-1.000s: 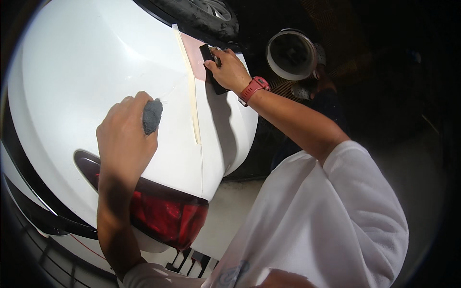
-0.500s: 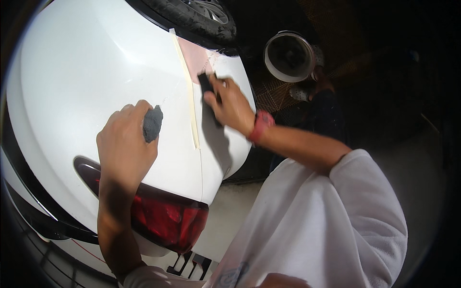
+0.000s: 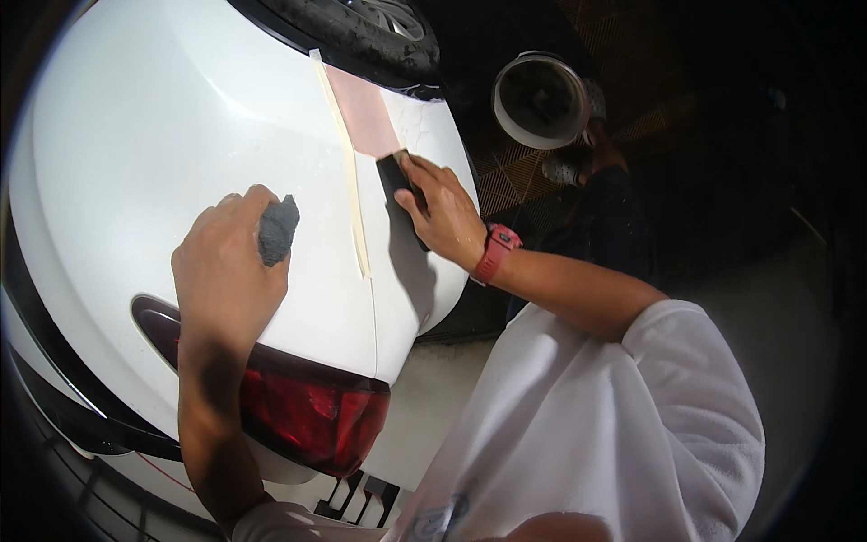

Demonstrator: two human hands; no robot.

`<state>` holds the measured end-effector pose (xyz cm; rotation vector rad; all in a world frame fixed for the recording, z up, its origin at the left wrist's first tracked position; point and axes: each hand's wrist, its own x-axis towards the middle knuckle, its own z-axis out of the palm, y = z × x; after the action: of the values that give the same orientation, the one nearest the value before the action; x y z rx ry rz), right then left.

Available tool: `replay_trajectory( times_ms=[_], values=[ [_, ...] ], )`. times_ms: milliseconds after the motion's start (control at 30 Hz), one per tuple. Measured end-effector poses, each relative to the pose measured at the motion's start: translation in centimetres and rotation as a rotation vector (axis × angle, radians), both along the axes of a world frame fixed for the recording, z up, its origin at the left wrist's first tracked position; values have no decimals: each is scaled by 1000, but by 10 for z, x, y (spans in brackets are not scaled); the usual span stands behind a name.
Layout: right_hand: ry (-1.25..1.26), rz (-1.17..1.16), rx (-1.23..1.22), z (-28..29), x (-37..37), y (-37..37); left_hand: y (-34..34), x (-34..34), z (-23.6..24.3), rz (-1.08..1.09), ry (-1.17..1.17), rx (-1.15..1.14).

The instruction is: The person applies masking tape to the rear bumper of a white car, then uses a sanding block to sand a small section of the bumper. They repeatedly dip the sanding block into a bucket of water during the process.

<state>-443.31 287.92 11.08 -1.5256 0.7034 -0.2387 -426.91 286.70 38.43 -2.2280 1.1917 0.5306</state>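
Observation:
A white car panel curves beneath both hands, with a reddish-pink patch near the wheel. A strip of cream masking tape runs along the patch's left edge. My right hand, a pink watch on its wrist, is closed around a long black sanding block. The block lies against the panel, its far end at the patch's near edge; whatever is under it is hidden. My left hand grips a crumpled dark grey sponge or cloth above the panel, left of the tape.
A red tail light sits below my left hand. At the top is the car's black tyre. A round bucket stands on the dark floor at the right, beside a foot in a light shoe.
The sanding block and my right hand have shifted slightly right and nearer to me, baring more of the pink patch. My left hand still holds the grey sponge or cloth.

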Motion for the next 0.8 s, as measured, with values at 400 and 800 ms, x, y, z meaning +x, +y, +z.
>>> replay_trajectory(
  times_ms=[400, 800],
  values=[
    [44, 40, -27, -1, 6, -6, -3, -1, 2, 11, -1, 27],
    [28, 2, -10, -8, 19, -9, -3, 0, 0, 0, 6, 27]
  ],
)
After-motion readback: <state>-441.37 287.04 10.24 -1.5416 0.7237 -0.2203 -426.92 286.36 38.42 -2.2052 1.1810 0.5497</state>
